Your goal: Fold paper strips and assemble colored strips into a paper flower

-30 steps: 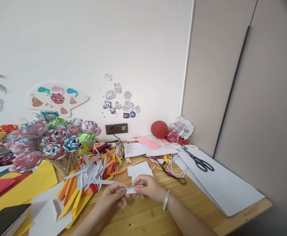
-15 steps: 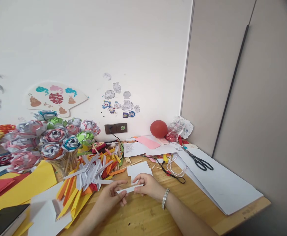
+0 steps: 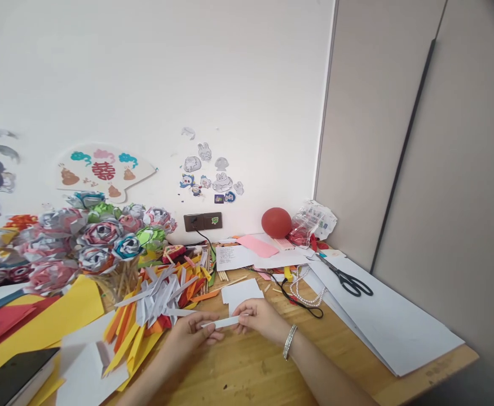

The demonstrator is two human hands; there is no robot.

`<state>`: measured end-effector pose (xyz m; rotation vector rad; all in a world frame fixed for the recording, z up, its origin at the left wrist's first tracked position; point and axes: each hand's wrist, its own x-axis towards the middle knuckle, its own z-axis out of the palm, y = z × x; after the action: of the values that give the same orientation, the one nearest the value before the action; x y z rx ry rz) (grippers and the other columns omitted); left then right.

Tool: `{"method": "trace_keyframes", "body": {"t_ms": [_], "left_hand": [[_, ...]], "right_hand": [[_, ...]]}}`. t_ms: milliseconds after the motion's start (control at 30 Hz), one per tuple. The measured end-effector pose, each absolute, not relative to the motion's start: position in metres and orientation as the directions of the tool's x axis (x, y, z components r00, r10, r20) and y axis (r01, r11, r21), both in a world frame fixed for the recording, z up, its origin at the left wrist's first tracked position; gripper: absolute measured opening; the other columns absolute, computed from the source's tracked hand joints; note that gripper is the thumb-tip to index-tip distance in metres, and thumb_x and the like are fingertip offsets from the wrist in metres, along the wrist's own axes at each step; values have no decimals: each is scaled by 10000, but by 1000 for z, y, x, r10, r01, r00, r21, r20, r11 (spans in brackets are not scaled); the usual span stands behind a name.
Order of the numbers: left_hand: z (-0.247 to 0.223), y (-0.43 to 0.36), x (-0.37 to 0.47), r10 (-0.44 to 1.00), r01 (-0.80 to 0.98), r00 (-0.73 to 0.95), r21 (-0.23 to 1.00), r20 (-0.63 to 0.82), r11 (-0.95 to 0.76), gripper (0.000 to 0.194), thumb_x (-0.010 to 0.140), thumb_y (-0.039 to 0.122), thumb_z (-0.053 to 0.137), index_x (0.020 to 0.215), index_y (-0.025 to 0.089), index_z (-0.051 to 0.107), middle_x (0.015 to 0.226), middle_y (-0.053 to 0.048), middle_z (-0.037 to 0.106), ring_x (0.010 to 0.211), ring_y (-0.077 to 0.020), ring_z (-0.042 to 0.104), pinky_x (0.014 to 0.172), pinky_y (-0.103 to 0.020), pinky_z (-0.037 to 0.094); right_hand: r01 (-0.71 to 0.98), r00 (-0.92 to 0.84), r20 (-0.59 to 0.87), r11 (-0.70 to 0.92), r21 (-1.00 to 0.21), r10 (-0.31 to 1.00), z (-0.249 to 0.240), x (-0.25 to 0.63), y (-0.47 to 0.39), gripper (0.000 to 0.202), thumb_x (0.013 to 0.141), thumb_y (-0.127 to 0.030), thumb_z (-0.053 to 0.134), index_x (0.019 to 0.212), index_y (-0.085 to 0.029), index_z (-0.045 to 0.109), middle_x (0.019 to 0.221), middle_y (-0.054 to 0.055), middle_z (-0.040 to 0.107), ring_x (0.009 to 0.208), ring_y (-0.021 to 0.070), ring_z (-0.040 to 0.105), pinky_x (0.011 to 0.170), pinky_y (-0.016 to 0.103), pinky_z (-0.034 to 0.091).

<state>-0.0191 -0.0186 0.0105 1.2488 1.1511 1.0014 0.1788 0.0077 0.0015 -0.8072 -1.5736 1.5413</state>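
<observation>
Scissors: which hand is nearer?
Right. The right hand is left of the scissors and closer to the viewer; the left hand is farther left, at the paper strip's other end.

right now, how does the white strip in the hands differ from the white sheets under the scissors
The white strip is small and narrow; the white sheets are large and broad. The white strip is held between the left hand and right hand; the white sheets lie on the table, with scissors on top. Both are white and look like paper.
</observation>
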Motion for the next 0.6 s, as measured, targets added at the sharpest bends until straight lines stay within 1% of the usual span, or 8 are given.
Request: {"method": "trace_keyframes", "body": {"t_ms": [67, 133, 233, 333, 400, 500, 600], "left_hand": [[11, -18, -22, 978, 124, 191, 991, -81, 58, 401, 557, 441, 695, 812, 138, 633, 663, -40, 698, 615, -159, 624, 585, -237, 447], [13, -20, -23, 968, 255, 247, 967, -46, -19, 323, 612, 415, 652, 763, 130, 655, 598, -21, 669, 535, -131, 571, 532, -217, 406], [13, -25, -19, 954, 450, 300, 882, 2, -143, 250, 672, 372, 583, 682, 137, 667, 505, 9, 596, 472, -121, 495, 483, -207, 353], [10, -30, -12, 950, 584, 293, 766, 111, -269, 220, 690, 337, 548, 632, 160, 666, 546, 4, 590, 521, -138, 489, 506, -208, 333], [7, -31, -9, 941, 633, 295, 705, 163, -321, 187, 680, 301, 546, 604, 168, 653, 574, 1, 595, 570, -150, 496, 535, -209, 330], [9, -29, -12, 945, 673, 292, 670, 148, -313, 210, 698, 306, 516, 599, 155, 623, 548, 9, 565, 554, -136, 470, 526, -205, 309], [14, -29, -19, 959, 660, 278, 717, 44, -224, 281, 725, 381, 484, 592, 150, 573, 486, 34, 515, 448, -97, 402, 453, -193, 269]], "right_hand": [[-69, -516, 80, 52, -996, 853, 0, 178, 7, 421, 582, -459, 672, 803, -108, 598, 676, 33, 630, 588, 120, 597, 570, 247, 445], [-36, -513, 72, 62, -997, 855, -4, 175, 6, 388, 597, -436, 667, 793, -108, 598, 644, 25, 622, 549, 109, 580, 530, 229, 433], [44, -502, 68, 104, -994, 862, -10, 168, 2, 289, 636, -349, 650, 801, -115, 611, 599, 10, 608, 499, 93, 541, 481, 203, 401], [127, -508, 94, 183, -975, 856, -15, 162, -3, 176, 662, -232, 614, 804, -129, 633, 551, -13, 586, 475, 85, 507, 484, 197, 388], [169, -501, 124, 237, -957, 857, -16, 160, -4, 123, 671, -180, 581, 769, -136, 640, 502, -32, 548, 450, 80, 479, 477, 191, 373], [182, -476, 171, 287, -940, 863, -16, 161, -3, 96, 688, -163, 549, 732, -140, 632, 487, -43, 516, 446, 79, 468, 481, 188, 361], [150, -418, 215, 301, -942, 883, -12, 164, 0, 119, 724, -231, 539, 728, -135, 610, 495, -44, 495, 443, 79, 454, 474, 186, 345]]}}
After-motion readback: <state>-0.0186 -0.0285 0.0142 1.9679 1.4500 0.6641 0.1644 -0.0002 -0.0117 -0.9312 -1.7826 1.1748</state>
